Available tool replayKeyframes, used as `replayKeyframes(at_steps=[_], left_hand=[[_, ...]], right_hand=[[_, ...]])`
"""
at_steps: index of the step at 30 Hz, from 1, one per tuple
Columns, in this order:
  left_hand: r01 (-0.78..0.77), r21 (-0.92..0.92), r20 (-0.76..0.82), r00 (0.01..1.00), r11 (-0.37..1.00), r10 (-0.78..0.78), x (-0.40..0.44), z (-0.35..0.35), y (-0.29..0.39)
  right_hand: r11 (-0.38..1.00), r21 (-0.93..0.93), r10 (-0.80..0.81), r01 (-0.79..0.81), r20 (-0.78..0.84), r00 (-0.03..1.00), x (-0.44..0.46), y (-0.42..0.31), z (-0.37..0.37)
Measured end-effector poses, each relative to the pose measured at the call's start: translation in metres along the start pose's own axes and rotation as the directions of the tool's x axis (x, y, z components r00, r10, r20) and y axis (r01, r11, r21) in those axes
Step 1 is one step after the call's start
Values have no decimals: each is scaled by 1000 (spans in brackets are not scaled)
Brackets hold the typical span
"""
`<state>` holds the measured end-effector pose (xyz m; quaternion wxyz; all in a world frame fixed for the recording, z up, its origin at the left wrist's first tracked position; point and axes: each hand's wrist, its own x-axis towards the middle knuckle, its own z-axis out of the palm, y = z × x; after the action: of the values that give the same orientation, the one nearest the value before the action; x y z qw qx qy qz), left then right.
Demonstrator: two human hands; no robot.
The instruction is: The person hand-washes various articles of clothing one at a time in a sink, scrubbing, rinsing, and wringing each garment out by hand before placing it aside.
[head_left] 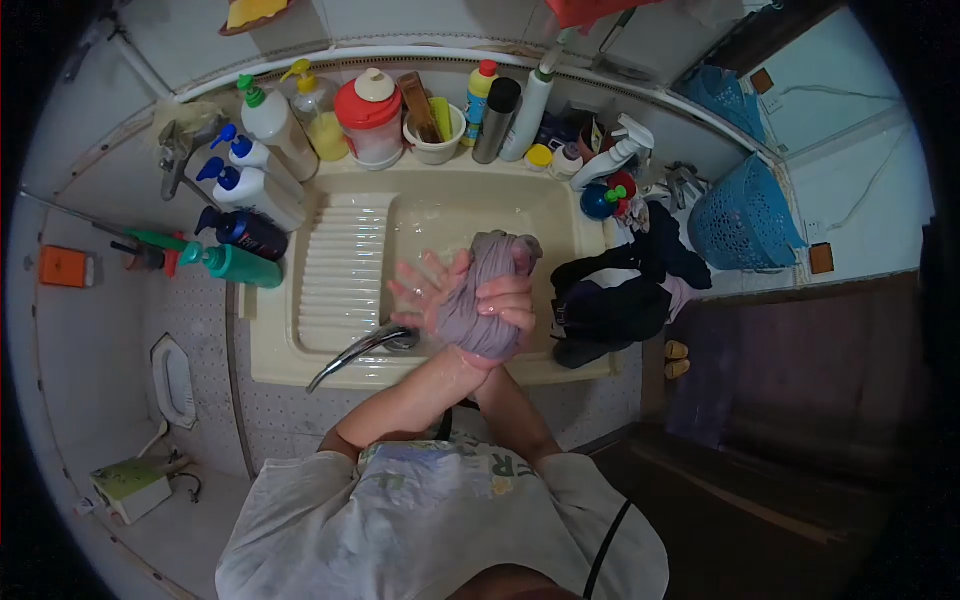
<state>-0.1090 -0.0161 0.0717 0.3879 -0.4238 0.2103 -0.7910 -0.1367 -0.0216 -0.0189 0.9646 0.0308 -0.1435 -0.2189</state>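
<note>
A bunched mauve-grey cloth [464,314], above the cream rectangular sink [277,362] near its front edge, clasped in the left hand [508,300] with the right hand [428,298] splayed against it, should feel soft, water-heavy and slippery, gripped best around its gathered middle.

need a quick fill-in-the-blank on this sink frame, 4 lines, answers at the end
1. One hand has its ____ wrapped around the purplish-grey cloth.
2. In the picture, the ribbed washboard section is on the ____ side of the sink.
3. The dark clothes lie toward the ____ side of the picture from the cloth in hand.
4. The perforated basket near the mirror is coloured ____.

Missing words: fingers; left; right; blue.
</note>
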Motion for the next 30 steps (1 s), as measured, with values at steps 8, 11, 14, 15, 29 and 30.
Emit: replayKeyframes(at_steps=[8,11,14,15,29,30], left_hand=[[192,239,-489,870,952,-52,-55,35,33],[550,708,-704,591,443,393,-53,55,53],[860,291,-363,505,-420,783,-62,40,101],[758,-154,-186,608,-634,772,-66,32,117],[-97,915,-345,316,392,884,-53,-35,115],[-97,916,-342,317,389,885,-56,-35,116]], right_hand=[[883,26,-466,469,178,867,55,-79,-5],[819,-417,-504,393,-198,840,52,-85,7],[620,-784,-626,44,-459,631,52,-102,-23],[514,-841,-693,-170,-523,495,52,-109,-42],[780,156,-625,606,260,736,50,-108,-9],[823,84,-554,562,337,761,53,-106,-6]])
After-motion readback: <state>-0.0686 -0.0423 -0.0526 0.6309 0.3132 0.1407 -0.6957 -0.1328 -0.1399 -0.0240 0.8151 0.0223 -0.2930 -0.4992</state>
